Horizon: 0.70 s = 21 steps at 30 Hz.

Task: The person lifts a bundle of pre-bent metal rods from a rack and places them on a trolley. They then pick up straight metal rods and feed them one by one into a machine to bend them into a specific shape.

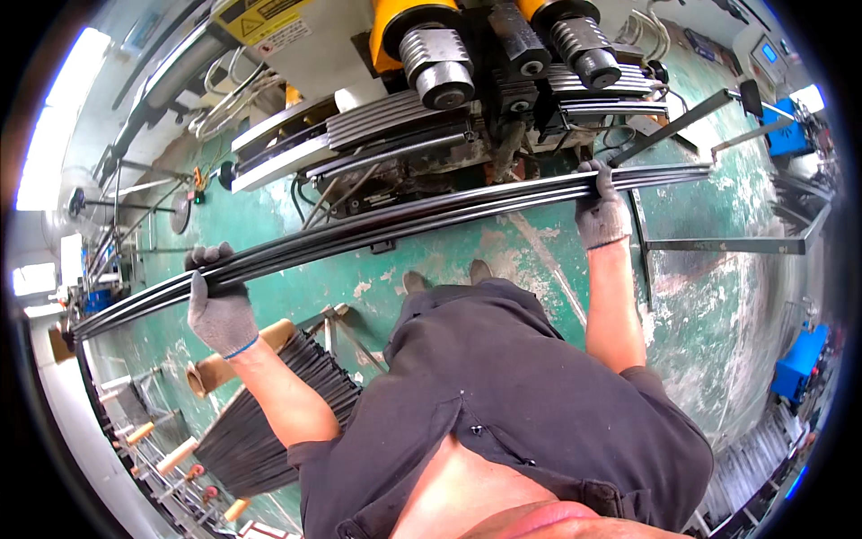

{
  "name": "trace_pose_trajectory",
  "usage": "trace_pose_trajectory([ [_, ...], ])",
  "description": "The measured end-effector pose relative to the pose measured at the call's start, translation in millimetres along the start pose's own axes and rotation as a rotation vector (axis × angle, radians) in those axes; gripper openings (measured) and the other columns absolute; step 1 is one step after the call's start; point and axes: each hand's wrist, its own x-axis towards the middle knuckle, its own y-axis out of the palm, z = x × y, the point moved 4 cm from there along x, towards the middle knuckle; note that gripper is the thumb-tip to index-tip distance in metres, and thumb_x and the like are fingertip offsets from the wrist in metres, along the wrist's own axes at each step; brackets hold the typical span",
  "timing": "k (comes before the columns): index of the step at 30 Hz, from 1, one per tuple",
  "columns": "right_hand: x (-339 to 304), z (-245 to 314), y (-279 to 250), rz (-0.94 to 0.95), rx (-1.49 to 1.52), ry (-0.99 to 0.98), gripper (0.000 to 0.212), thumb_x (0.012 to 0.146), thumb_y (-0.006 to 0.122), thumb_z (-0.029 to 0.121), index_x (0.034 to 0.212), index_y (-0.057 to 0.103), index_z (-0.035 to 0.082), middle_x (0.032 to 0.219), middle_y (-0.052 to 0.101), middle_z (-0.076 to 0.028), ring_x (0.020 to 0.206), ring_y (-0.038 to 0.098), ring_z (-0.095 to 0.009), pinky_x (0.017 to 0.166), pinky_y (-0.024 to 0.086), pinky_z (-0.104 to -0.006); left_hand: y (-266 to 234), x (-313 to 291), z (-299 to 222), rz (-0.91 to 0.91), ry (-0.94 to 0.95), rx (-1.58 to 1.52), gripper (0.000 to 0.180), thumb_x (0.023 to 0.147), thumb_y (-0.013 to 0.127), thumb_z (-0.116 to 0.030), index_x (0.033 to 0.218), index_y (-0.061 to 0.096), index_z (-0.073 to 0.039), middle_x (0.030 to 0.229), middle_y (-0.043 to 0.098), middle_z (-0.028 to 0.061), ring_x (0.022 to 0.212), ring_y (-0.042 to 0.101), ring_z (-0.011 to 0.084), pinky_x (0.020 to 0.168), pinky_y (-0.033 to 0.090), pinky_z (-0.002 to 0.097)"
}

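A long bundle of dark metal profile strips (404, 223) runs across the view from lower left to upper right, held level in front of me. My left hand (218, 301), in a grey knit glove, is closed around the bundle near its left part. Gripping it further right, just below the machine, is my right hand (601, 211), also in a grey glove. Behind the bundle stands a roll-forming machine (467, 99) with grooved steel rollers (436, 63) and yellow housings.
A stack of dark finished strips (269, 422) lies on a rack with wooden roller pegs (162, 449) at lower left. A grey steel support frame (718, 242) stands at right on the worn green floor (296, 296). Blue equipment (799, 359) sits at far right.
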Motion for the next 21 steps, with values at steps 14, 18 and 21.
trace_pose_trajectory([
  [14,48,-66,140,-0.142,-0.382,-0.112,0.023,0.096,0.069,0.013,0.118,0.070,0.004,0.109,0.074,-0.010,0.098,0.070,-0.025,0.086,0.056,-0.0375,-117,162,130,-0.364,-0.410,0.022,0.034,0.109,0.057,-0.028,0.116,0.070,0.003,0.118,0.073,0.0166,0.113,0.068,0.0318,0.108,0.053,0.0464],
  [18,44,-72,151,-0.096,-0.537,-0.201,0.034,0.097,0.070,0.020,0.126,0.069,0.002,0.115,0.074,-0.011,0.102,0.069,-0.024,0.092,0.053,-0.0385,-95,178,172,-0.256,-0.432,-0.018,0.036,0.112,0.051,-0.028,0.118,0.068,0.003,0.119,0.072,0.0171,0.115,0.067,0.0327,0.110,0.051,0.0482],
  [21,43,-67,159,-0.244,-0.819,-0.397,0.046,0.097,0.074,0.028,0.132,0.067,0.000,0.118,0.073,-0.011,0.101,0.066,-0.022,0.092,0.051,-0.0389,-66,189,199,-0.241,-0.407,-0.068,0.035,0.112,0.050,-0.027,0.116,0.066,0.004,0.123,0.070,0.0185,0.117,0.065,0.0341,0.114,0.050,0.0493],
])
